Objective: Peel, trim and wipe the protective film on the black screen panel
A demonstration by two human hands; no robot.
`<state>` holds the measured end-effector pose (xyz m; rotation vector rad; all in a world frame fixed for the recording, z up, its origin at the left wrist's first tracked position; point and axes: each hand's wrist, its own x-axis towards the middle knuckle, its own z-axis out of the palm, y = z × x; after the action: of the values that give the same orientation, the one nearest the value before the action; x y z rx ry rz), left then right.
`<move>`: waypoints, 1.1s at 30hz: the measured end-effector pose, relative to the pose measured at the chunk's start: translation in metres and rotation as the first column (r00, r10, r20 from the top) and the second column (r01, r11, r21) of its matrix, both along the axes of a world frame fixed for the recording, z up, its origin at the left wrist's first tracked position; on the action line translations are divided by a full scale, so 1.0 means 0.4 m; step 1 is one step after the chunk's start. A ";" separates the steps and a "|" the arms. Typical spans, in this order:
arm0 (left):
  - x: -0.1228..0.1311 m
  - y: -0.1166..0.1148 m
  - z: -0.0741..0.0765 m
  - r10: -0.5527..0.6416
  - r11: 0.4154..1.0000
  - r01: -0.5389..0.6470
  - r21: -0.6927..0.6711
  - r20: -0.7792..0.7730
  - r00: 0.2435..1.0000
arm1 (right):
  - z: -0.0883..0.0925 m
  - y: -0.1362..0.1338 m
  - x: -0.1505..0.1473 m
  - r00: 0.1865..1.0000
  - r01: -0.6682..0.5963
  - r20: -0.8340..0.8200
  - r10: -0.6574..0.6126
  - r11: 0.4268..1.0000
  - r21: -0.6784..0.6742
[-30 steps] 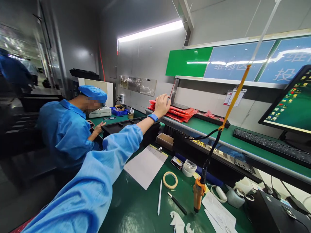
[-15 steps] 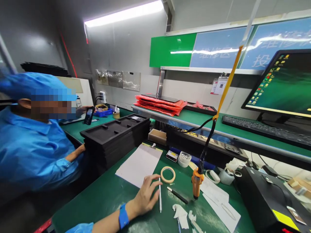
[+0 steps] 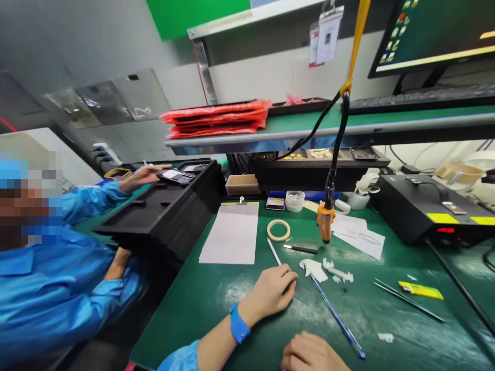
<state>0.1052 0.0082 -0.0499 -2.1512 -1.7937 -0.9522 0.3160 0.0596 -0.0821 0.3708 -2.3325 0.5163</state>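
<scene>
My left hand [image 3: 273,293] rests on the green bench with its fingers curled down. A thin white stick [image 3: 274,250] runs up from its knuckles, its lower end hidden by the hand; whether the fingers grip it does not show. At the bottom edge, my right hand [image 3: 311,353] lies partly in view, fingers curled in and anything inside them hidden. Right of the hands is a blue pen [image 3: 336,314]. Beyond them are black-handled tweezers [image 3: 300,249], a roll of tape [image 3: 278,230] and a crumpled white scrap [image 3: 314,269].
An orange electric screwdriver [image 3: 326,224] hangs over the bench. A clipboard with paper [image 3: 230,234] lies left, beside stacked black trays [image 3: 154,206]. A co-worker's hand [image 3: 141,178] holds a phone-like device [image 3: 176,176] above them. Metal tweezers [image 3: 410,300] and a yellow-green packet [image 3: 421,290] lie right.
The view has swung down and right. My left hand has slid toward me along the white stick and curled. My right hand has come into view. The co-worker's device is now over the trays.
</scene>
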 end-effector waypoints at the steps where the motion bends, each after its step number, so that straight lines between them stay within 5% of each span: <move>1: 0.006 0.001 -0.002 0.002 1.000 -0.002 -0.016 0.003 1.000 | 0.014 -0.008 0.002 1.000 0.001 0.020 -0.001 1.000 -0.016; 6: -0.023 0.002 -0.009 0.081 0.994 -0.078 -0.079 0.032 0.996 | 0.076 -0.011 0.013 0.993 0.056 0.109 -0.045 0.993 -0.100; 11: -0.068 0.005 -0.029 0.154 0.983 -0.147 -0.107 0.064 0.986 | 0.086 0.023 0.014 0.984 0.152 0.106 -0.141 0.983 -0.106; 17: -0.068 0.007 -0.027 0.109 0.984 -0.099 -0.149 0.058 0.992 | 0.094 0.063 0.032 0.950 0.308 0.071 -0.305 0.951 -0.032; 21: -0.061 0.006 -0.018 0.064 0.984 -0.052 -0.170 0.067 0.996 | 0.102 0.108 0.069 0.871 0.486 0.052 -0.489 0.872 0.048; 25: -0.059 0.006 -0.014 0.032 0.986 -0.015 -0.167 0.099 0.995 | 0.092 0.159 0.114 0.794 0.592 0.080 -0.603 0.796 0.122; 33: -0.054 0.002 -0.004 -0.004 0.986 0.028 -0.164 0.145 0.989 | 0.035 0.244 0.089 0.818 0.546 0.102 -0.566 0.820 0.172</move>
<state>0.0837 0.0089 -0.0515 -2.2499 -1.9913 -1.0198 0.3517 0.1570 -0.0681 -0.3109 -2.4719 0.0952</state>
